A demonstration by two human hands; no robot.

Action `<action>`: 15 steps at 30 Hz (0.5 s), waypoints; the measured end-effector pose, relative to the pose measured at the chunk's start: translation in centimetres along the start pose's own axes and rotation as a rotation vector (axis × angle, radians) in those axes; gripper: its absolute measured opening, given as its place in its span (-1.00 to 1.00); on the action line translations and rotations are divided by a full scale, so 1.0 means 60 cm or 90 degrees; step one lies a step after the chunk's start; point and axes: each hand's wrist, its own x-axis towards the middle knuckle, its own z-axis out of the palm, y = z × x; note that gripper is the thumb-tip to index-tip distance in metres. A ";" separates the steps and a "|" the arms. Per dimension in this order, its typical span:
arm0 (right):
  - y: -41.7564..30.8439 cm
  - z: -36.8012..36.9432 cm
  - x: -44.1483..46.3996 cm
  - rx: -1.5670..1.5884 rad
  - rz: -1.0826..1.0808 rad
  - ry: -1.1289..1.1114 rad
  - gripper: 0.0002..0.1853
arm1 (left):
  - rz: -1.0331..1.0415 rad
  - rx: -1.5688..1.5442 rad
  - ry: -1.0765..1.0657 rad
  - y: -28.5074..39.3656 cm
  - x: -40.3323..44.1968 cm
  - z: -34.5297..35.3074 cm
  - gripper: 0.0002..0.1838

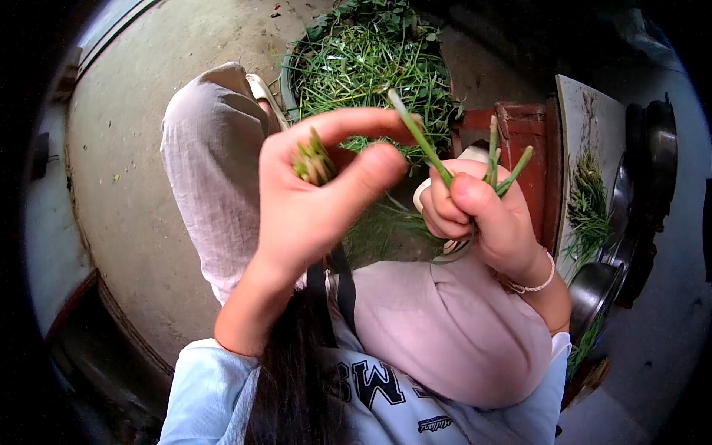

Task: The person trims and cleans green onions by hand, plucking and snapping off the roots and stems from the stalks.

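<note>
My left hand point(297, 200) curls around a small bundle of chive-like green stalks point(314, 160), their pale cut ends poking out between thumb and palm. Its thumb and forefinger reach toward the other hand. My right hand point(486, 215), beside it on the right, pinches a few thin green stalks point(491, 159) between thumb and fingers. One of these, a stalk with a white end point(411, 122), slants up left near the left fingertips. Long green leaves hang below the right fist, partly hidden by it.
A large round tub point(286, 85) heaped with green leaves and trimmings stands ahead on the concrete floor. To the right are a red wooden piece point(523, 144), a pale board point(593, 119) bearing a bunch of greens point(588, 196), and a metal bowl point(592, 288).
</note>
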 end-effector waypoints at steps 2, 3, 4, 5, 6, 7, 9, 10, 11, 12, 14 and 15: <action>0.004 0.003 -0.002 -0.021 0.013 0.006 -0.70 | 0.029 0.074 -0.041 -0.008 -0.005 -0.003 -0.91; 0.006 0.004 -0.002 -0.045 0.025 0.009 -0.71 | 0.041 0.101 -0.045 -0.013 -0.008 -0.003 -0.93; 0.008 0.006 -0.002 -0.046 0.023 0.010 -0.71 | 0.042 0.101 -0.048 -0.015 -0.012 0.001 -0.93; 0.011 0.009 0.000 -0.186 -0.039 0.049 -0.73 | 0.025 0.087 -0.008 -0.016 -0.015 0.004 -0.94; 0.012 0.010 0.001 -0.325 -0.101 0.088 -0.74 | 0.007 0.073 0.031 -0.016 -0.018 0.006 -0.94; 0.010 0.008 0.002 -0.384 -0.113 0.104 -0.74 | 0.009 0.074 0.031 -0.015 -0.020 0.006 -0.94; 0.015 0.009 0.006 -0.443 -0.161 0.124 -0.74 | 0.012 0.114 0.046 -0.013 -0.023 0.006 -0.94; 0.017 0.010 0.007 -0.502 -0.208 0.145 -0.74 | 0.013 0.115 0.048 -0.013 -0.023 0.007 -0.94; 0.015 0.012 0.006 -0.502 -0.208 0.144 -0.74 | 0.033 0.117 0.045 -0.013 -0.023 0.008 -0.94; 0.012 0.015 0.004 -0.428 -0.155 0.129 -0.73 | 0.054 0.118 0.042 -0.013 -0.024 0.009 -0.93; 0.006 0.019 0.003 -0.353 -0.102 0.115 -0.72 | 0.053 0.139 0.050 -0.011 -0.026 0.009 -0.93; 0.003 0.020 0.003 -0.319 -0.087 0.102 -0.70 | 0.053 0.160 0.058 -0.010 -0.027 0.008 -0.93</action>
